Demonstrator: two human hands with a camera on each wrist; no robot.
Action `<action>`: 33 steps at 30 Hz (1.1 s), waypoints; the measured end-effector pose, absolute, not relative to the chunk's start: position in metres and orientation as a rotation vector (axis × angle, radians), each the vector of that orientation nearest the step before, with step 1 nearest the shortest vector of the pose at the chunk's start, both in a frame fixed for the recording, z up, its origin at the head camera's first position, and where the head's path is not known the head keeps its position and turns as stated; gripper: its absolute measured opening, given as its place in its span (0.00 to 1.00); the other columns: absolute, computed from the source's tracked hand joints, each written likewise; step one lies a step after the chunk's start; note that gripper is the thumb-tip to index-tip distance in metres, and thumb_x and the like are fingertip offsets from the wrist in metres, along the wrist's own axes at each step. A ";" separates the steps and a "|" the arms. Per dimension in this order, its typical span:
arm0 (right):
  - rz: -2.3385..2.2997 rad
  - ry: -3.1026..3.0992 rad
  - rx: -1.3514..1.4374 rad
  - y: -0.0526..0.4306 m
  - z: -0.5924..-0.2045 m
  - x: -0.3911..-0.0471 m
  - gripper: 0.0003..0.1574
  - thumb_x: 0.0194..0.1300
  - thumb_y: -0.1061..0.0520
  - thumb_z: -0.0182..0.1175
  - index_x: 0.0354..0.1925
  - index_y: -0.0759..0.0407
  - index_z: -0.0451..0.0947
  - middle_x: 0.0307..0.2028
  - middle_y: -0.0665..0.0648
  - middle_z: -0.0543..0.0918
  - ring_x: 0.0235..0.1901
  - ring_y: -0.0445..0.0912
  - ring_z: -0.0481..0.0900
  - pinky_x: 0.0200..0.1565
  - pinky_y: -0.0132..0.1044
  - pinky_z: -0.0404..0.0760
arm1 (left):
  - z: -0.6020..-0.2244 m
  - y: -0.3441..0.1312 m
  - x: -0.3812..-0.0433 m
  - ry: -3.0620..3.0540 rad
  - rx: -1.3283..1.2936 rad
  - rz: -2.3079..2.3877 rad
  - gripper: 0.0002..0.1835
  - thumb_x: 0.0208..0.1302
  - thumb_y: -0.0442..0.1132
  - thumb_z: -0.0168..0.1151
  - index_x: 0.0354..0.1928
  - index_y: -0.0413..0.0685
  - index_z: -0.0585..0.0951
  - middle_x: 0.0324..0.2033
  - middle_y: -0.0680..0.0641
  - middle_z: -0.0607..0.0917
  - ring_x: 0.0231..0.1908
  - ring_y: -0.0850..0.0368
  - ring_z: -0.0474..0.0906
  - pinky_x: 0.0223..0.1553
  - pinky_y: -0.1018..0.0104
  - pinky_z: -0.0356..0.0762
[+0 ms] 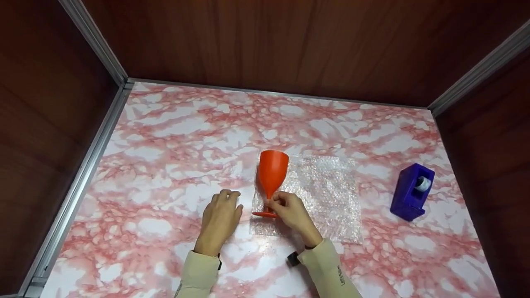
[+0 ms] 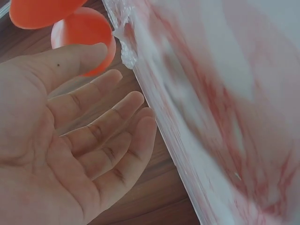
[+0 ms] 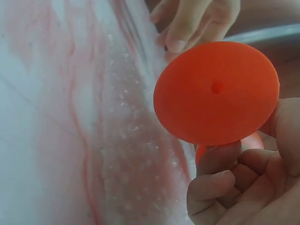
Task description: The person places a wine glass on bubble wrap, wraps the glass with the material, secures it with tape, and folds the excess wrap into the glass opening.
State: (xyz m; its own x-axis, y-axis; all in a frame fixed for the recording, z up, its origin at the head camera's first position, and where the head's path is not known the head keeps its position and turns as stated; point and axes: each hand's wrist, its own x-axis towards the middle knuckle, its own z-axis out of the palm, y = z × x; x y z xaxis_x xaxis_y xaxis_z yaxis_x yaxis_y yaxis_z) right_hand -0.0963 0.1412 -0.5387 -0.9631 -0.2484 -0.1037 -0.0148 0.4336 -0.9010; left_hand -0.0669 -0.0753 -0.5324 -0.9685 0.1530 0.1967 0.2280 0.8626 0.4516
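Observation:
An orange plastic goblet (image 1: 273, 171) is tilted over the left part of a bubble wrap sheet (image 1: 327, 198), its bowl pointing away and its round foot (image 3: 215, 93) toward me. My right hand (image 1: 292, 211) pinches the stem just above the foot. To the left of the goblet, my left hand (image 1: 221, 215) is apart from it, palm down with relaxed fingers. In the left wrist view that hand (image 2: 79, 126) holds nothing, and the goblet's foot and bowl show beyond its thumb.
A purple tape dispenser (image 1: 412, 192) with a roll of tape stands on the right side of the pink-and-white marbled table (image 1: 174, 124). Dark wood panels (image 1: 269, 45) with metal edge strips enclose the back and both sides.

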 end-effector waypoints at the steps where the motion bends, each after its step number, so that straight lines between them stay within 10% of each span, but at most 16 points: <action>1: -1.547 2.462 -0.230 0.141 -0.541 -0.097 0.10 0.68 0.56 0.66 0.30 0.60 0.82 0.24 0.52 0.81 0.24 0.40 0.71 0.28 0.31 0.67 | -0.532 -0.075 -0.068 -2.889 -0.285 -0.722 0.16 0.63 0.40 0.70 0.52 0.42 0.83 0.48 0.40 0.81 0.45 0.40 0.78 0.40 0.49 0.80; 14: -1.550 2.447 -0.218 0.142 -0.547 -0.099 0.11 0.69 0.55 0.65 0.31 0.60 0.82 0.25 0.50 0.81 0.25 0.41 0.72 0.30 0.33 0.69 | -0.508 -0.059 -0.117 -3.102 -0.213 -0.823 0.35 0.73 0.60 0.53 0.63 0.33 0.75 0.51 0.37 0.80 0.50 0.40 0.78 0.50 0.49 0.77; 21: -1.538 2.407 -0.209 0.140 -0.550 -0.100 0.10 0.70 0.57 0.63 0.33 0.61 0.83 0.26 0.49 0.81 0.26 0.41 0.72 0.31 0.33 0.70 | -0.517 -0.045 -0.142 -3.196 -0.126 -0.912 0.43 0.70 0.72 0.43 0.52 0.34 0.78 0.39 0.40 0.80 0.40 0.41 0.78 0.43 0.50 0.77; 33: -1.554 2.387 -0.245 0.142 -0.551 -0.102 0.11 0.70 0.57 0.63 0.32 0.62 0.83 0.24 0.48 0.81 0.25 0.39 0.71 0.29 0.32 0.68 | -0.531 -0.032 -0.156 -3.059 -0.152 -1.273 0.40 0.69 0.70 0.49 0.49 0.34 0.79 0.36 0.42 0.79 0.38 0.46 0.75 0.44 0.53 0.74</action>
